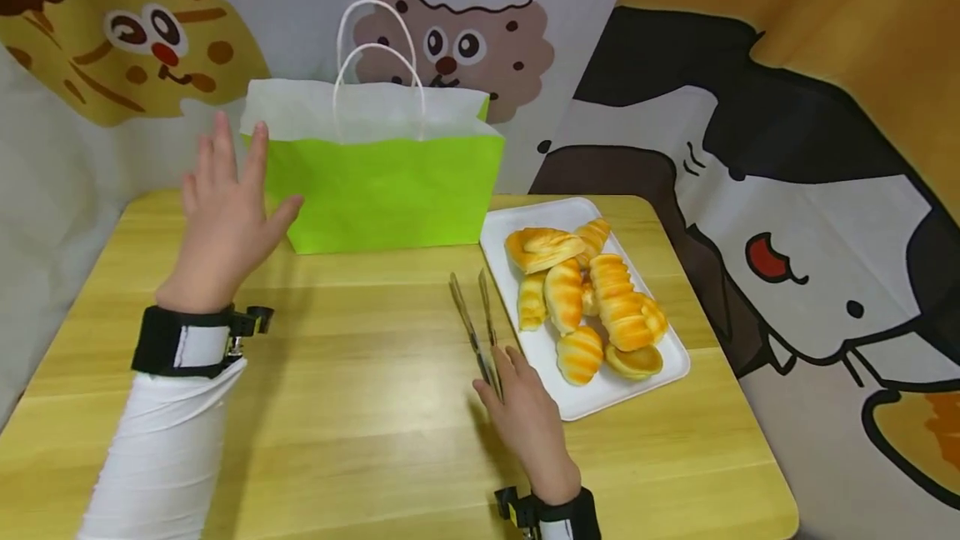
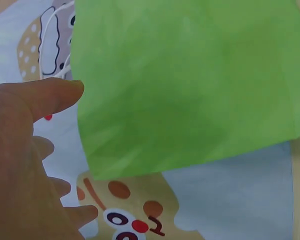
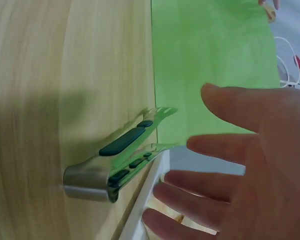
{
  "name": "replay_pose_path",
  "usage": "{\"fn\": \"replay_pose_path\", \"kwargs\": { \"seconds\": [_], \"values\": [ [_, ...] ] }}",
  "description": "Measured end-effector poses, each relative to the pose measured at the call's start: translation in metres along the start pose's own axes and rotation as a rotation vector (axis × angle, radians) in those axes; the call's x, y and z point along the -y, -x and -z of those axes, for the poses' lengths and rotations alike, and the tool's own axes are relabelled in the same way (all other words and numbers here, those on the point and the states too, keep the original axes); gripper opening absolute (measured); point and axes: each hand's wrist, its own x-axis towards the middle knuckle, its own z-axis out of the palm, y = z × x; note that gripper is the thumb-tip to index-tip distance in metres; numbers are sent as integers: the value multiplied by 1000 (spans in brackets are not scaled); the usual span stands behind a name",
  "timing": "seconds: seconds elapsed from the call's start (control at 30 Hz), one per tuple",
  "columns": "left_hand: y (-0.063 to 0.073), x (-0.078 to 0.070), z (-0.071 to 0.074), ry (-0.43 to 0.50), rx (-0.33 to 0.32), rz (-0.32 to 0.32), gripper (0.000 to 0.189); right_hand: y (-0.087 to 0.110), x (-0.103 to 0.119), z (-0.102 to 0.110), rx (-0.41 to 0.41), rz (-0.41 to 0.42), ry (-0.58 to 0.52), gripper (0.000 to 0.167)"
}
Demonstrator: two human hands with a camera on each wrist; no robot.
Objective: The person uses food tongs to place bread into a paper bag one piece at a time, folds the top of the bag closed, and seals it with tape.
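Metal tongs lie on the wood-grain table, just left of the pastry tray, arms sprung apart, tips pointing away from the person. The bend sits nearest the body, which probably makes them easy to take up from this side.

Right hand: fingers extended, thumb apart, nothing gripped. In the right wrist view the tongs lie off the palm side, past the thumb and fingertips, with a gap showing; from the head they overlap the hand.

Left hand: raised, fingers spread, holding nothing, at the left end of a lime-green paper bag. Thumb overlaps the bag's edge; contact cannot be told. Bag stands upright at the table's back, white cord handles up, presumably so its mouth stays accessible.

White tray on the right: ridged rolls and a tart-like pastry, heaped together, likely to keep them contained. Cartoon-printed cloth behind.
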Motion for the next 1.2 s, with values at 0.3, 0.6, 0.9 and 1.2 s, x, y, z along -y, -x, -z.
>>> {"fn": "replay_pose_path", "kwargs": {
  "seconds": [0.3,0.6,0.9,1.2],
  "values": [
    [1,-4,-9,-6,-8,-44,83,0,-5,-2,115,-28,-12,54],
    [-19,-9,-5,-40,11,-107,77,3,-10,-3,142,-20,-3,55],
    [-6,-6,1,47,20,-46,60,3,-8,-12,58,65,55,51],
    [5,-22,1,106,-217,-160,15,-10,-5,-19,-130,104,143,26]
  ]
}}
